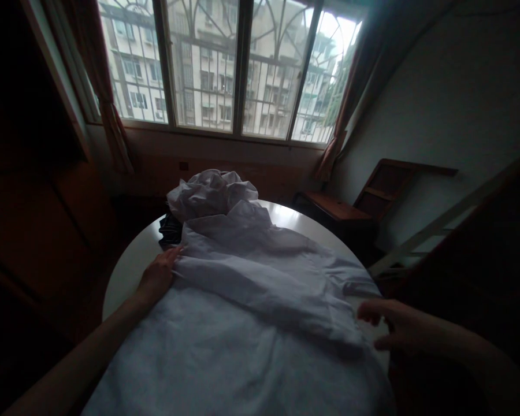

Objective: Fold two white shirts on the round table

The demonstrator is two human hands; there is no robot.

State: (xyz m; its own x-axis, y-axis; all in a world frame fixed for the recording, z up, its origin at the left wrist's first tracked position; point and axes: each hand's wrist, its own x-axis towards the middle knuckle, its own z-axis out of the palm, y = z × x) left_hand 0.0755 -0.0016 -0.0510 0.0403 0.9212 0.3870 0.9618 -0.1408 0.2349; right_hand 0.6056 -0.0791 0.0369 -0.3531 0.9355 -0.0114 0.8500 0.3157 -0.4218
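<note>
A white shirt [251, 289] lies spread over a round white table [125, 271], collar toward the window, with one sleeve folded across its back. My left hand [158, 274] rests flat at the shirt's left shoulder edge, fingers stretched out and touching the cloth. My right hand [387, 323] hovers at the shirt's right side by the sleeve end, fingers curled; whether they pinch the cloth is unclear.
A crumpled pile of white clothes [210, 193] sits at the table's far side, with a dark garment [171, 231] beside it. A wooden bench or shelf [342, 211] stands at the right wall. A barred window [225, 63] is ahead.
</note>
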